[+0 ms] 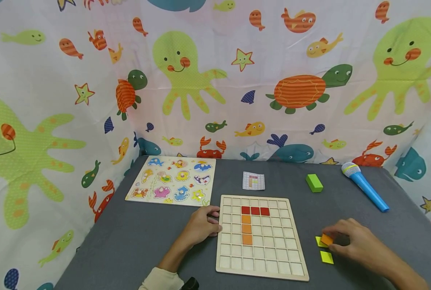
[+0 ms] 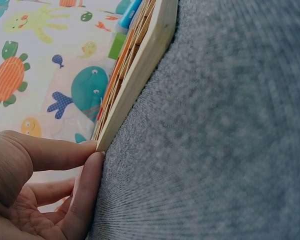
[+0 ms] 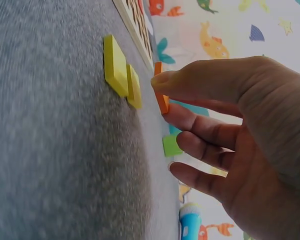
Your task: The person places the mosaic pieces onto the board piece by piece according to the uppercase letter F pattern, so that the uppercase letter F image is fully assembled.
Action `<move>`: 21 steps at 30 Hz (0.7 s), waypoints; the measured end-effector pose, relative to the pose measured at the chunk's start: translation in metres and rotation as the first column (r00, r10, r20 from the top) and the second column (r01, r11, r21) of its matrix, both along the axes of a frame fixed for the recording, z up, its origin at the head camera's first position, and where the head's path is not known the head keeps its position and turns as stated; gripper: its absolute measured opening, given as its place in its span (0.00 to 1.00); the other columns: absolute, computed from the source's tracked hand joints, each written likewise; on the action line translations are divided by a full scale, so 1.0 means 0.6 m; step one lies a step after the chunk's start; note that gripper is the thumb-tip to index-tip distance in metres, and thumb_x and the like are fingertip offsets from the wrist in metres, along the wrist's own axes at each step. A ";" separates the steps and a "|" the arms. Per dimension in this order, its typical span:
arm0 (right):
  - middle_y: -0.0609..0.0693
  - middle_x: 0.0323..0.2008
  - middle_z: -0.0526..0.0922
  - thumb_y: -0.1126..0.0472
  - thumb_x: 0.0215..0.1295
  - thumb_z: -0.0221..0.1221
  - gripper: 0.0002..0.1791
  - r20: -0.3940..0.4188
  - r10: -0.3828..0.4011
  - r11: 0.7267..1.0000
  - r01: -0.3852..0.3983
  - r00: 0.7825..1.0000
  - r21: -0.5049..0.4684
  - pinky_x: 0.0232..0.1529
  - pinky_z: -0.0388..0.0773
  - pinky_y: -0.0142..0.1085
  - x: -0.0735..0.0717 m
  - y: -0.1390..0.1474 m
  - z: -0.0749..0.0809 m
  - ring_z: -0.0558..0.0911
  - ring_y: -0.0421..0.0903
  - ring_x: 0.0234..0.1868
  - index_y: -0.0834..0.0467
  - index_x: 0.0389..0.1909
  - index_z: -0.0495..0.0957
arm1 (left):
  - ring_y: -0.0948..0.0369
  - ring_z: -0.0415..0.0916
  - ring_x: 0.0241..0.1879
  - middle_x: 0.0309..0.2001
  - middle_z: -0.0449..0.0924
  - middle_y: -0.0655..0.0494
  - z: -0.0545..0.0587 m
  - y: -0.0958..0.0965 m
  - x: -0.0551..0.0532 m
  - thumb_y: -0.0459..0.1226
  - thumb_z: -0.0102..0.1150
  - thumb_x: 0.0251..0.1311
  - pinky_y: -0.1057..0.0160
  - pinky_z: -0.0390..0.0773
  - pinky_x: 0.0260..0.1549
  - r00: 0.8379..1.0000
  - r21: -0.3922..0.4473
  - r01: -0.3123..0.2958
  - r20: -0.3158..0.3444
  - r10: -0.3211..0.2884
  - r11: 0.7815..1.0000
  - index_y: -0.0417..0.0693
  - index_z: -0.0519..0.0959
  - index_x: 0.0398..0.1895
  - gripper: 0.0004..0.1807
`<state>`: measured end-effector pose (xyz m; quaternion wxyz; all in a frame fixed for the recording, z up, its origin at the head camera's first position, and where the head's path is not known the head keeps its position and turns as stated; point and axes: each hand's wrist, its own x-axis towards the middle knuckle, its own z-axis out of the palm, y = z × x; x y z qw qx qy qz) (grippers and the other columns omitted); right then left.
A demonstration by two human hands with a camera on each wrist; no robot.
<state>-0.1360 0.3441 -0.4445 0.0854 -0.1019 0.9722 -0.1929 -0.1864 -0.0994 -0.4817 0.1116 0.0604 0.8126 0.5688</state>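
A square wooden grid board lies on the table with three red tiles in a row and three orange tiles in a column below the leftmost red one. At its left edge, my left hand pinches the rim between thumb and finger. On the right, my right hand pinches a loose orange tile between thumb and fingertips, above the table. Two yellow tiles lie just beneath and beside that hand; the farther one is partly hidden behind the orange tile.
Behind the board lies a small printed grid card. A sea-animal knob puzzle sits at the back left. A green block and a blue toy microphone are at the back right. A printed curtain encloses the table.
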 end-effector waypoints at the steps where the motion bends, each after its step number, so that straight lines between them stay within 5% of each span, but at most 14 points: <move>1: 0.43 0.44 0.82 0.50 0.60 0.75 0.19 -0.013 0.006 1.000 -0.006 1.000 0.003 0.42 0.77 0.43 -0.001 -0.004 0.000 0.74 0.46 0.46 0.50 0.51 0.88 | 0.56 0.82 0.44 0.53 0.79 0.44 0.000 0.000 0.000 0.25 0.72 0.55 0.59 0.91 0.33 1.000 0.000 0.001 -0.002 -0.001 1.000 0.33 0.77 0.67 0.33; 21: 0.37 0.40 0.79 0.47 0.62 0.74 0.18 -0.017 0.142 0.987 -0.143 0.990 -0.079 0.38 0.73 0.35 -0.019 -0.106 0.007 0.70 0.42 0.44 0.46 0.51 0.88 | 0.57 0.81 0.44 0.52 0.79 0.45 0.002 0.000 0.002 0.25 0.73 0.56 0.59 0.90 0.33 1.000 -0.008 -0.009 -0.004 0.009 1.000 0.34 0.77 0.67 0.32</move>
